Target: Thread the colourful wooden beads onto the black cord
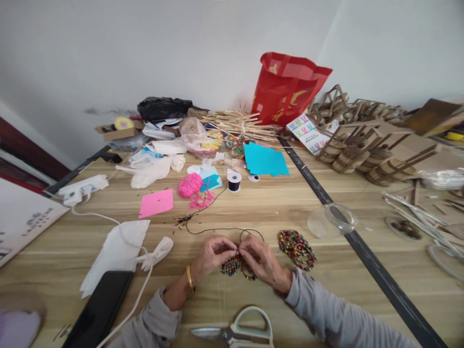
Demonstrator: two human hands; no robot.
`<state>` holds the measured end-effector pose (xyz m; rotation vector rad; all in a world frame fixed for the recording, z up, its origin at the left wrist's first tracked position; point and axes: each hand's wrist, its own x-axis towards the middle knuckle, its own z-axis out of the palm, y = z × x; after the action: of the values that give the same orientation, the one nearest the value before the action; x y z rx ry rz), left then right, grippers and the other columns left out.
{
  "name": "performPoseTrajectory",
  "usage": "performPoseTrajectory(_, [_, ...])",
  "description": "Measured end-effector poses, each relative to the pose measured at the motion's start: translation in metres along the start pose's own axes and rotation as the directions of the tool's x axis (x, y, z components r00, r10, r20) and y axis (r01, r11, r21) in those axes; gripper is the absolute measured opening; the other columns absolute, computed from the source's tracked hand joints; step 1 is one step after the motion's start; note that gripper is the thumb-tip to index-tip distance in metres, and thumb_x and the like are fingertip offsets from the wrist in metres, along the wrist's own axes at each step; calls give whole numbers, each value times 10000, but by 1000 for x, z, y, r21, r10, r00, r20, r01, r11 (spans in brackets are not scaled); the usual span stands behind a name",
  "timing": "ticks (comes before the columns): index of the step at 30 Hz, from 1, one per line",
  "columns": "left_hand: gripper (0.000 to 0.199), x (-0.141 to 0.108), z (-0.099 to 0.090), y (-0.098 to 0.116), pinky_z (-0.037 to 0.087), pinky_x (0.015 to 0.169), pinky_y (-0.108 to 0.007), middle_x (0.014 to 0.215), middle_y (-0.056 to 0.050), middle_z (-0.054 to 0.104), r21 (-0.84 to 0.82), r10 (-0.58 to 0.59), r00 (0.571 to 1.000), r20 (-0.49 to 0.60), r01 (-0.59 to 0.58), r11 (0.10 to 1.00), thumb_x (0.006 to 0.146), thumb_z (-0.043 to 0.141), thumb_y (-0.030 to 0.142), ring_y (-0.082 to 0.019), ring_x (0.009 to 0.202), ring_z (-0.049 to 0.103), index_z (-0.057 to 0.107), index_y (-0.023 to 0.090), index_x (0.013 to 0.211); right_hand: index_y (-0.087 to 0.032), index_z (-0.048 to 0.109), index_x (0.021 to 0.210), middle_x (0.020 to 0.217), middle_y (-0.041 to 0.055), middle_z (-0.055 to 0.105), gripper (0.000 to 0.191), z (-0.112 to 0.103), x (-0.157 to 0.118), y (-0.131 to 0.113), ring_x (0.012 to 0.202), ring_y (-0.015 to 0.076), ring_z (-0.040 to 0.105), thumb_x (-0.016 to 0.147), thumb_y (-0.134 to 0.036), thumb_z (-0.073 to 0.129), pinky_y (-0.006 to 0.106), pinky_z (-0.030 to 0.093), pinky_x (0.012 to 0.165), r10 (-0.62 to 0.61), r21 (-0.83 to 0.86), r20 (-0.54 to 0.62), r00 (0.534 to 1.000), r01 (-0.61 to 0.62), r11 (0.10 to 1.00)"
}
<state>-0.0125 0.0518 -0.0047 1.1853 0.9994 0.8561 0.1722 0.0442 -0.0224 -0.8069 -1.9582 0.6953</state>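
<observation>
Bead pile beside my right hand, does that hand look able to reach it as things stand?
Probably yes: the bead pile lies just beside the right hand with bare tabletop between, though that hand is busy close against the left hand, above other beads.

A multicoloured round-bead strand (231,267) sits between the left hand (209,258) and right hand (264,261); a coiled multicoloured bead heap (297,250) lies right of the latter, on the wood-grain bench (268,208). White-handled metal scissors (230,333): nearer than both hands. Beyond them: a white-flanged spool of black cord (234,183), a pink yarn ball (190,185) to its left. Flat black phone (99,309): near left (left of the scissors). Glossy red bag (290,89): rear.
</observation>
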Motion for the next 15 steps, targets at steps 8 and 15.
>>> performPoseTrajectory(8, [273,0,0,-2,467,641,-240,687,-42,682,-6,-6,1000,1,6,1000,601,801,330,-133,640,599,693,110,721,-190,539,863,732,34,543,123,1,-1,1,669,149,500,940,-220,448,256,410,595,-7,10,5,1000,7,1000])
performPoseTrajectory(15, [294,1,0,-3,456,617,-233,671,-39,670,-18,-7,1000,-9,7,1000,582,810,347,-126,622,584,690,109,706,-191,545,872,729,34,546,130,1,-1,2,669,152,498,947,-235,447,264,408,592,-10,3,5,1000,10,1000])
